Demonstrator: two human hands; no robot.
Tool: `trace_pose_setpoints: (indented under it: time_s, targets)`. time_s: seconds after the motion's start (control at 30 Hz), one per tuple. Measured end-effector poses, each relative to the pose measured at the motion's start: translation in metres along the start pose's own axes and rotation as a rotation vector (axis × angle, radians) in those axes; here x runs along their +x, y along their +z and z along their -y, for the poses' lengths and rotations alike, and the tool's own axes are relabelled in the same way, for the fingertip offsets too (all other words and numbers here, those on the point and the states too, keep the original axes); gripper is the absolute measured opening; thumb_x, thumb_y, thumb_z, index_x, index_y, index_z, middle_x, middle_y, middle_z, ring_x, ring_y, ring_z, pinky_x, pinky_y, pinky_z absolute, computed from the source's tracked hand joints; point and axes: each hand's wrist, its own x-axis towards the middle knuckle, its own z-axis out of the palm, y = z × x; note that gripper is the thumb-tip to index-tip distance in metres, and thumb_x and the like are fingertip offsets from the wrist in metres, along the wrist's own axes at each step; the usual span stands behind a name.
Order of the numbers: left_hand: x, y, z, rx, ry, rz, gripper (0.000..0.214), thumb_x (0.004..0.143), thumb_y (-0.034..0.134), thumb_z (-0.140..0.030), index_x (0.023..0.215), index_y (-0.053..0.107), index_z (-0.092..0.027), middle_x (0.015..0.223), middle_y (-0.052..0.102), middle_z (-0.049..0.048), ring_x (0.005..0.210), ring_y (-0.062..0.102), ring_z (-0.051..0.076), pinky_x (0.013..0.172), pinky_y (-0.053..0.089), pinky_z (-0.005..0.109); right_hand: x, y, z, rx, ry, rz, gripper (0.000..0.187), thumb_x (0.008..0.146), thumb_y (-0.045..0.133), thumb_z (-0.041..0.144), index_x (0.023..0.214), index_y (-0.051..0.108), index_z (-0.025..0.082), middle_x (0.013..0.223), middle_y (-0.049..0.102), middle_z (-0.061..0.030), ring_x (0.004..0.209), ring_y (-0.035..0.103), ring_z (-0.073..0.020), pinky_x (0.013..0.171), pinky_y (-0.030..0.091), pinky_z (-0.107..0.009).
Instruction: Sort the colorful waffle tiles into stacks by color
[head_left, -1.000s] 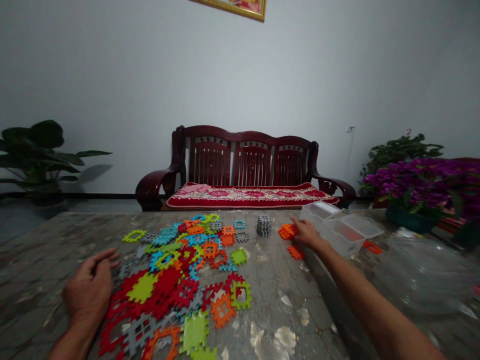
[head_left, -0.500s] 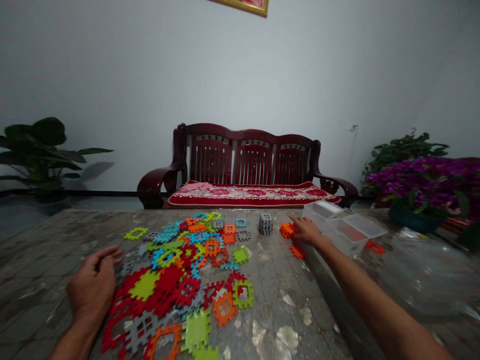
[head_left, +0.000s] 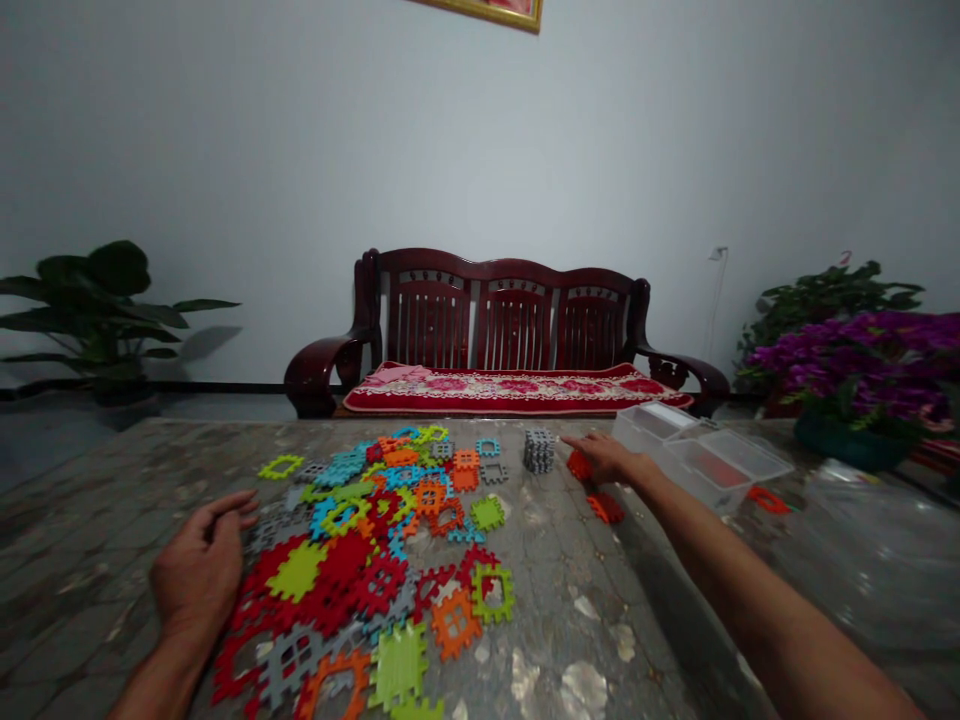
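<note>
My right hand (head_left: 606, 458) reaches across the table, its fingers closed around a small stack of orange interlocking tiles (head_left: 577, 465) and partly hiding it. Its index finger extends past the stack's left side. Just in front of that hand lies a loose orange tile (head_left: 605, 508), and to its left stands a neat stack of grey tiles (head_left: 538, 451). My left hand (head_left: 201, 560) rests at the left edge of a spread pile of tiles (head_left: 341, 570) in red, green, blue, orange and grey. It is empty, with the fingers loosely bent and thumb apart.
Clear plastic boxes (head_left: 709, 465) stand at the right, beside an orange-red piece (head_left: 768, 500). Clear plastic packaging (head_left: 877, 550) lies nearer. Purple flowers in a green pot (head_left: 847, 440) are at the far right. A wooden bench (head_left: 495, 320) sits beyond the table.
My right hand has moved left over the orange stack and covers more of it. My left hand stays by the pile. The whole view has shifted slightly.
</note>
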Motion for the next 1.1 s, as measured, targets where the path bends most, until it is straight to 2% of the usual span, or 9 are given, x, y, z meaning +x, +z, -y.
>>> trace_pose_setpoints:
  time_s: [0.07,0.23,0.4,0.47,0.6,0.7,0.83,0.93,1.1]
  targets:
    - [0.002,0.001,0.005,-0.006,0.011,0.002,0.041,0.083,0.049,-0.037,0.109,0.077,-0.02,0.094,0.082,0.0072,0.107,0.076,0.028,0.098,0.057,0.04,0.001,0.0,0.0,0.001,-0.01,0.014,0.113,0.067,0.077,0.013,0.17,0.033,0.03,0.154,0.062,-0.0148,0.142,0.057,-0.0401,0.118,0.045,-0.051]
    - [0.004,0.002,0.01,0.013,0.018,0.006,0.044,0.084,0.049,-0.04,0.112,0.077,-0.021,0.097,0.082,0.007,0.102,0.077,0.028,0.096,0.058,0.041,0.003,-0.001,0.005,0.0,-0.023,0.023,0.11,0.068,0.073,0.01,0.169,0.035,0.027,0.155,0.062,-0.0134,0.143,0.056,-0.0374,0.119,0.044,-0.049]
    - [0.003,0.002,0.005,0.006,0.016,-0.002,0.045,0.083,0.048,-0.04,0.109,0.078,-0.019,0.096,0.082,0.0083,0.102,0.077,0.027,0.096,0.058,0.039,0.001,0.0,-0.001,0.145,0.053,-0.02,0.121,0.057,0.082,0.013,0.169,0.035,0.022,0.166,0.047,-0.0172,0.154,0.042,-0.0397,0.125,0.037,-0.048]
    - [0.003,0.002,0.005,-0.003,0.009,0.004,0.046,0.082,0.048,-0.04,0.11,0.077,-0.019,0.098,0.082,0.0088,0.103,0.077,0.028,0.098,0.058,0.04,-0.003,0.002,-0.006,0.245,0.105,-0.097,0.118,0.06,0.08,0.016,0.169,0.034,0.019,0.169,0.044,-0.0174,0.155,0.04,-0.0379,0.126,0.037,-0.046]
    - [0.002,0.002,0.005,0.001,0.019,0.025,0.048,0.083,0.048,-0.041,0.113,0.077,-0.018,0.099,0.082,0.0105,0.107,0.076,0.03,0.099,0.058,0.043,-0.014,0.007,-0.008,0.402,0.234,-0.25,0.097,0.077,0.07,0.02,0.167,0.034,0.012,0.164,0.049,-0.0201,0.148,0.051,-0.0344,0.12,0.043,-0.041]
    - [0.001,0.002,0.005,0.013,0.018,0.021,0.047,0.083,0.047,-0.04,0.112,0.077,-0.018,0.099,0.082,0.0103,0.109,0.076,0.03,0.1,0.057,0.043,-0.017,0.009,0.003,0.366,0.288,-0.283,0.087,0.084,0.071,0.027,0.163,0.04,0.01,0.157,0.056,-0.0217,0.144,0.055,-0.0355,0.118,0.045,-0.04]
    - [0.006,0.004,0.012,-0.023,0.018,0.01,0.046,0.083,0.048,-0.04,0.111,0.077,-0.019,0.098,0.081,0.0098,0.11,0.076,0.03,0.102,0.057,0.045,-0.012,0.01,0.022,0.291,0.368,-0.257,0.084,0.09,0.07,0.036,0.163,0.038,0.009,0.149,0.062,-0.0255,0.137,0.061,-0.0377,0.111,0.049,-0.043]
    - [0.009,0.006,0.017,-0.063,0.039,0.007,0.044,0.082,0.05,-0.039,0.11,0.077,-0.019,0.098,0.081,0.0092,0.11,0.076,0.03,0.105,0.056,0.046,-0.008,0.009,0.034,0.234,0.436,-0.215,0.085,0.09,0.071,0.04,0.162,0.038,0.01,0.145,0.065,-0.025,0.13,0.066,-0.0374,0.104,0.052,-0.043]
    - [0.006,0.006,0.014,-0.066,0.033,-0.013,0.041,0.081,0.051,-0.038,0.107,0.077,-0.019,0.096,0.081,0.0079,0.104,0.077,0.029,0.1,0.058,0.044,-0.006,0.013,0.046,0.208,0.453,-0.191,0.083,0.086,0.068,0.022,0.162,0.038,0.007,0.141,0.067,-0.0271,0.125,0.069,-0.0366,0.099,0.054,-0.04]
